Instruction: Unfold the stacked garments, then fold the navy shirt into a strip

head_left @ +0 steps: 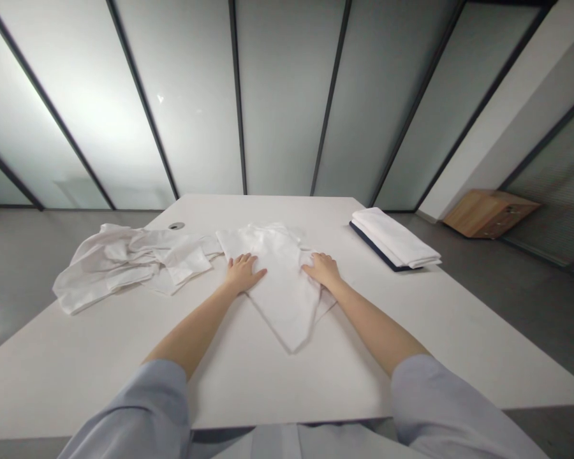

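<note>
White cloth [284, 290], partly folded, pointed, perhaps a garment

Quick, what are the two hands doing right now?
Left hand: open, flat on the white cloth, holding nothing.
Right hand: open, palm down on the same cloth, holding nothing.

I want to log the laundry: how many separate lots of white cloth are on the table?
3. One white cloth lies flat under both hands at the centre, a crumpled heap lies on the left, and a folded stack sits at the far right. The heap may hide several pieces.
</note>
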Demonstrator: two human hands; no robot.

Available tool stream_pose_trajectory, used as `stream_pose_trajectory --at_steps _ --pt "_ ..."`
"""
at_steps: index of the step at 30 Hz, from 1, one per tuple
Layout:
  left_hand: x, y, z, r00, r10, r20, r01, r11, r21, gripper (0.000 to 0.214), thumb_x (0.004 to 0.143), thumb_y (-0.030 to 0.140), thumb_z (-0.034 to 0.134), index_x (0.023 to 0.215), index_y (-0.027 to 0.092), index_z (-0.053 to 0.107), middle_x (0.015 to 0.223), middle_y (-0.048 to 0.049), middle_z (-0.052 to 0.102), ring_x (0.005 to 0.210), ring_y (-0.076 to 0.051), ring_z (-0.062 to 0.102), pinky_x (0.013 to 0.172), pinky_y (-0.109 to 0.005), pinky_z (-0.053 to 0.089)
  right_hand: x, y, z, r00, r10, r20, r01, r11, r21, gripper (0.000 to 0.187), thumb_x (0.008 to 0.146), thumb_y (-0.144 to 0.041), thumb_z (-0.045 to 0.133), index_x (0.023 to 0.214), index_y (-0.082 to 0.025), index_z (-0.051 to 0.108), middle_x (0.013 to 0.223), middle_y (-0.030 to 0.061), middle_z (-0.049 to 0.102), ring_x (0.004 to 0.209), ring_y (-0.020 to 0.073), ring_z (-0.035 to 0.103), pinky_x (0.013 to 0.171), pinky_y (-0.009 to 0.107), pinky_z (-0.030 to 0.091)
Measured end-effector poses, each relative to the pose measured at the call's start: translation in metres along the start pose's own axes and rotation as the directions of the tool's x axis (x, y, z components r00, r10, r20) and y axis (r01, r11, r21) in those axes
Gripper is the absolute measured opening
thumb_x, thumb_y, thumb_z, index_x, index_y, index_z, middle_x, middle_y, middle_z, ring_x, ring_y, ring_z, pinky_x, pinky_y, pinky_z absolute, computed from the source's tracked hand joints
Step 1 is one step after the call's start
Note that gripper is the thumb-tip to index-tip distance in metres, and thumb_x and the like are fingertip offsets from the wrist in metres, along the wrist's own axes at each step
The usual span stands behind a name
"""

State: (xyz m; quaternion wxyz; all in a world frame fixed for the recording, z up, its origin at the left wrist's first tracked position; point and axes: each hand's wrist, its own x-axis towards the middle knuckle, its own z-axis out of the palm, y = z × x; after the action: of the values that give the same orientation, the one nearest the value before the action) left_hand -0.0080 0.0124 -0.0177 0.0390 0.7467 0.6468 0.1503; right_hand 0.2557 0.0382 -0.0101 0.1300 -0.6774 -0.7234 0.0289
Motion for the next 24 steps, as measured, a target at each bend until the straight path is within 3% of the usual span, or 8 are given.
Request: stream_pose_trajectory --at_steps 3,6,8,11,14,17,20,24 --pt "0.004 -0.005 0.002 0.998 0.051 -0.021 -0.051 0.998 -0.03 0.063 0.083 0.052 0.056 0.136 0.019 0.046 0.145 -0.0173 0.044 0.136 -0.033 0.037 0.111 -0.057 0.022 0.008 0.004 -0.004 0.999 0.032 -0.014 -0.03 0.995 0.095 0.02 0.078 -0.035 0.058 0.089 -0.022 0.069 0.094 0.0101 0.07 0.095 0.0274 0.061 0.084 0.038 0.041" --pt "0.004 0.0 0.001 0.982 0.117 -0.145 -0.123 0.992 -0.037 0.077 0.078 0.044 0.065 0.144 0.018 0.035 0.15 -0.0185 0.037 0.135 -0.034 0.037 0.11 -0.052 0.029 0.009 -0.003 -0.01 0.976 -0.081 -0.203 0.137 0.95 0.28 0.014 0.079 -0.028 0.054 0.081 -0.022 0.066 0.088 0.0076 0.069 0.091 0.0239 0.059 0.085 0.036 0.042" --pt "0.002 0.008 -0.001 0.957 0.215 -0.193 -0.224 0.974 -0.03 0.084 0.076 0.035 0.067 0.149 0.02 0.026 0.155 -0.0174 0.026 0.133 -0.033 0.04 0.106 -0.046 0.036 0.0 -0.017 -0.014 0.933 -0.224 -0.281 0.332 0.834 0.44 0.017 0.08 -0.03 0.053 0.085 -0.02 0.066 0.092 0.0068 0.068 0.09 0.0216 0.059 0.085 0.034 0.043" --pt "-0.003 0.02 -0.005 0.928 0.352 -0.121 -0.357 0.934 -0.02 0.083 0.077 0.025 0.064 0.15 0.026 0.025 0.16 -0.0141 0.008 0.121 -0.029 0.054 0.096 -0.04 0.046 -0.021 -0.045 -0.015 0.84 -0.516 -0.166 0.484 0.574 0.661 0.023 0.082 -0.035 0.053 0.088 -0.02 0.068 0.091 0.0035 0.069 0.085 0.019 0.061 0.082 0.031 0.046" --pt "-0.007 0.023 -0.007 0.899 0.438 -0.009 -0.438 0.898 -0.036 0.053 0.081 0.022 0.057 0.134 0.028 0.049 0.159 -0.0082 0.019 0.114 -0.025 0.059 0.093 -0.036 0.049 -0.033 -0.061 -0.012 0.74 -0.672 0.036 0.381 0.463 0.8 0.027 0.082 -0.041 0.055 0.087 -0.02 0.071 0.087 0.003 0.072 0.084 0.0201 0.064 0.081 0.032 0.048" --pt "-0.007 0.019 -0.007 0.888 0.46 -0.031 -0.459 0.878 -0.137 0.029 0.082 0.024 0.056 0.109 0.024 0.063 0.147 -0.0069 0.043 0.117 -0.022 0.058 0.098 -0.034 0.047 -0.023 -0.051 -0.009 0.835 -0.547 0.054 0.209 0.407 0.889 0.04 0.087 -0.048 0.044 0.092 -0.019 0.072 0.098 0.0066 0.073 0.096 0.0228 0.065 0.088 0.037 0.048" --pt "-0.004 0.016 -0.009 0.9 0.408 -0.154 -0.436 0.853 -0.288 0.026 0.077 0.024 0.058 0.102 0.021 0.064 0.136 -0.0088 0.055 0.121 -0.023 0.056 0.098 -0.035 0.047 -0.007 -0.026 -0.005 0.932 -0.361 -0.035 0.213 0.467 0.858 0.046 0.092 -0.047 0.035 0.104 -0.02 0.07 0.116 0.0077 0.068 0.114 0.023 0.059 0.099 0.04 0.043" --pt "-0.001 0.009 -0.014 0.916 0.238 -0.325 -0.362 0.839 -0.407 0.019 0.073 0.026 0.058 0.091 0.021 0.063 0.126 -0.0091 0.062 0.117 -0.024 0.058 0.096 -0.037 0.047 0.007 -0.002 0.006 0.881 -0.47 0.058 0.341 0.715 0.61 0.039 0.094 -0.042 0.038 0.118 -0.026 0.065 0.133 0.0057 0.06 0.127 0.0229 0.05 0.109 0.044 0.033"
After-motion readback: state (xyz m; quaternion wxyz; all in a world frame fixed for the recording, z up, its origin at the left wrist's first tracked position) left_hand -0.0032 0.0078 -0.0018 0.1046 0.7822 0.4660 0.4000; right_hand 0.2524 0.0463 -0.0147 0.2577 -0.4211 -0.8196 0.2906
